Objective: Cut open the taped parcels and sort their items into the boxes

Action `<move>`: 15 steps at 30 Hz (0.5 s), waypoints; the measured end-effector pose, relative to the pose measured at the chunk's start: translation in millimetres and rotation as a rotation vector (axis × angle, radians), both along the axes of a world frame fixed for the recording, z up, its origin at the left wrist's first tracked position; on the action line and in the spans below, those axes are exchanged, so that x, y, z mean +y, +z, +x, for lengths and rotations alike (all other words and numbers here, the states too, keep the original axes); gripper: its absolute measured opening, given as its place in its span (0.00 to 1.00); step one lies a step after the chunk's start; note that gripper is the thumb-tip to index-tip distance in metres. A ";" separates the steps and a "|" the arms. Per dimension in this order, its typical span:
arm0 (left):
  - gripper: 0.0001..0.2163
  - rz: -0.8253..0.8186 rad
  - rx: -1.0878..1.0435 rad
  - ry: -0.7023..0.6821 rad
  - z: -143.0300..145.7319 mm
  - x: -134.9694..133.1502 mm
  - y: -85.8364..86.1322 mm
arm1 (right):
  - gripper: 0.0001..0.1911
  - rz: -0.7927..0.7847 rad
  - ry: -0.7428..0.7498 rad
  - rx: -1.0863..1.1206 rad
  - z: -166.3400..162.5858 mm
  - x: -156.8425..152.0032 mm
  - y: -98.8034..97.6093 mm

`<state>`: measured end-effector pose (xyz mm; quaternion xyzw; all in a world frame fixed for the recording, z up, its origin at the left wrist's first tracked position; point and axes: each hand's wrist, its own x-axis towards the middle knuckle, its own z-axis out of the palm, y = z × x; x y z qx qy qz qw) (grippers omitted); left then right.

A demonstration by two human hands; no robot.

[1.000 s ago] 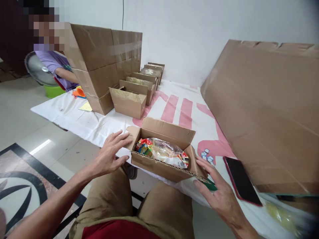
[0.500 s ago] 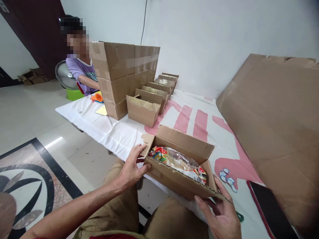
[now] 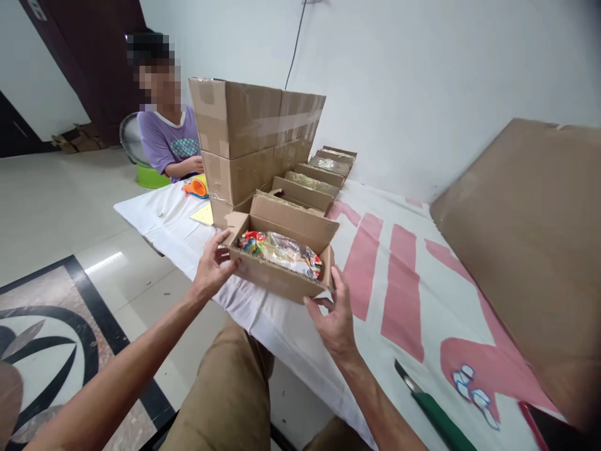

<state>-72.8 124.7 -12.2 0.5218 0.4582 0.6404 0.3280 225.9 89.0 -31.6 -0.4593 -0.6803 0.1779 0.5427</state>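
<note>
An open cardboard box [image 3: 277, 275] is held between my two hands over the table, in front of a row of other boxes. My left hand [image 3: 212, 266] grips its left end, thumb on the near wall and fingers at the end flap. My right hand [image 3: 332, 310] clasps the right end, with the thumb under the near corner. Inside the box lies a clear plastic packet [image 3: 282, 250] with red, yellow and green printing; what it contains I cannot make out. The box's far flap stands up.
Taped cartons [image 3: 253, 119] are stacked at the table's left, with open boxes [image 3: 310, 188] beside them. A green-handled knife [image 3: 434, 413] and a phone [image 3: 551, 429] lie at the right, near a large cardboard sheet [image 3: 521, 250]. Behind the stack sits a person [image 3: 164, 141] near an orange object [image 3: 196, 187].
Both hands have carried the open box forward and left, up to the nearest box of the row. The knife on the table now shows fully at the right.
</note>
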 end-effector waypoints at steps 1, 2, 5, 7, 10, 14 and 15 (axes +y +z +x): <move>0.36 0.000 -0.003 0.017 -5.7 12.8 0.1 | 0.42 -0.008 0.022 -0.003 -8.9 12.0 -2.5; 0.35 -0.005 -0.004 0.026 -9.7 24.7 -0.7 | 0.43 -0.020 0.044 -0.004 -16.4 22.3 -5.9; 0.32 -0.026 0.012 0.017 -13.7 50.2 -8.0 | 0.45 -0.055 0.078 0.007 -30.5 41.2 -17.2; 0.33 -0.029 0.016 0.011 -13.0 57.0 -15.2 | 0.46 -0.060 0.069 0.014 -33.8 44.8 -22.0; 0.39 -0.005 0.011 0.054 -10.5 54.6 -25.3 | 0.45 -0.066 0.055 0.004 -33.8 41.5 -23.9; 0.47 -0.001 0.025 0.241 -2.6 39.4 -38.5 | 0.44 -0.076 0.023 -0.032 -25.2 31.1 -21.9; 0.48 -0.017 0.026 0.276 0.3 35.5 -42.7 | 0.43 -0.070 0.006 -0.042 -20.6 28.5 -20.4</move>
